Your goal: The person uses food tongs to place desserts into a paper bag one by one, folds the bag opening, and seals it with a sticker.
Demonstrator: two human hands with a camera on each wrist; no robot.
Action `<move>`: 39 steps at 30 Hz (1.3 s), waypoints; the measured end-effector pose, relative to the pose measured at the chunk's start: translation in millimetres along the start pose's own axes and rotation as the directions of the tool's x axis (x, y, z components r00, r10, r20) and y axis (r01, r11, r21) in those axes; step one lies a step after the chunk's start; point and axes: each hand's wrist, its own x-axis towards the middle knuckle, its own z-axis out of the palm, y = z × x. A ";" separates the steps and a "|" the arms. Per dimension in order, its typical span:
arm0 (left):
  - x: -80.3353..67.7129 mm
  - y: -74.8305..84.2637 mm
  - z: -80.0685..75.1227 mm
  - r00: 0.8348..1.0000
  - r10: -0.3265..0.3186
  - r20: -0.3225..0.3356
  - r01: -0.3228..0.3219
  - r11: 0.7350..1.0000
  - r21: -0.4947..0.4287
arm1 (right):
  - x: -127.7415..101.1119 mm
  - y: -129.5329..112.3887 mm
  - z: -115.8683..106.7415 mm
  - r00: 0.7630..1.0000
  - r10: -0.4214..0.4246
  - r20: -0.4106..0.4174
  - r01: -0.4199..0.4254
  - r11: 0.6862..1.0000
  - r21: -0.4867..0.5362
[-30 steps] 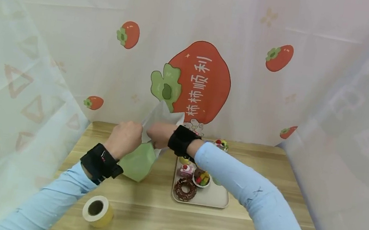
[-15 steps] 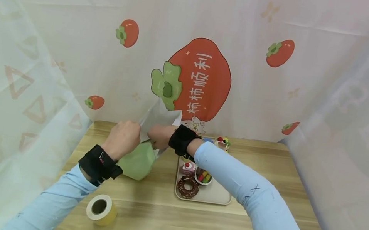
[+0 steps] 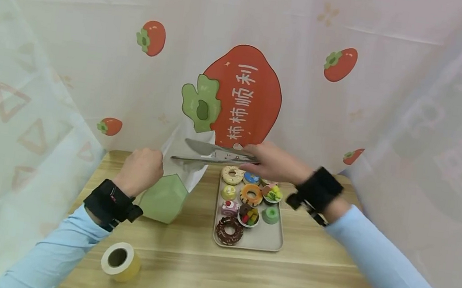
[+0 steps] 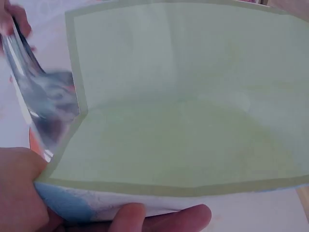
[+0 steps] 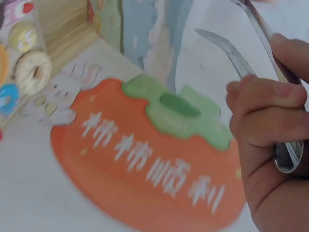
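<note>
While the bag stands open:
Left hand [image 3: 140, 169]: pinches the paper bag's [image 3: 167, 194] rim.
Right hand [image 3: 274, 163]: grips metal tongs [image 3: 212, 153], apart, over the bag mouth.
Tray [image 3: 273, 239]: doughnuts, beside the bag.

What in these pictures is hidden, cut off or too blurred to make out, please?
- Tongs tips, head view: against the bag, whether anything is gripped is unclear.
- Bag's bottom, left wrist view: cut off by the frame.
- Left hand fingers, head view: hidden behind the hand.
- Sweets on tray, right wrist view: blurred, cropped.

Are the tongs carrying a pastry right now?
No: in the head view the tongs in the right hand show bare tips beside the bag, with nothing between them.
</note>
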 end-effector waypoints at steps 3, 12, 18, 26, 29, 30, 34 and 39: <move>1.1 -0.6 -1.3 1.000 0.001 -0.007 -0.001 1.000 -0.004 | -47.0 5.2 -1.4 0.992 0.050 -0.118 -0.048 0.999 0.020; -0.9 -3.4 -3.2 1.000 0.019 -0.014 -0.019 1.000 -0.001 | -175.1 28.7 58.7 0.922 0.233 -0.310 -0.218 0.973 0.080; -2.4 -4.9 -3.7 1.000 0.020 -0.021 -0.021 1.000 -0.018 | -222.5 52.4 118.2 0.880 0.399 -0.259 -0.377 0.917 0.133; -4.3 -5.0 -3.3 1.000 0.015 -0.010 -0.015 0.999 -0.031 | -236.8 79.1 157.3 0.845 0.494 -0.205 -0.479 0.870 0.120; -5.0 -5.1 -2.9 1.000 0.001 0.009 0.000 0.999 -0.036 | -233.2 84.8 161.8 0.831 0.523 -0.191 -0.507 0.853 0.127; -5.1 -5.1 -2.7 1.000 -0.002 0.013 0.003 0.999 -0.039 | -231.4 86.6 162.2 0.830 0.528 -0.183 -0.512 0.849 0.128; -5.3 -4.9 -2.1 1.000 -0.006 0.021 0.007 0.999 -0.047 | -223.2 93.5 162.8 0.833 0.530 -0.161 -0.515 0.848 0.127; -4.9 -5.1 -2.2 1.000 -0.005 0.024 0.006 0.999 -0.043 | -214.9 100.9 161.9 0.843 0.514 -0.161 -0.506 0.858 0.090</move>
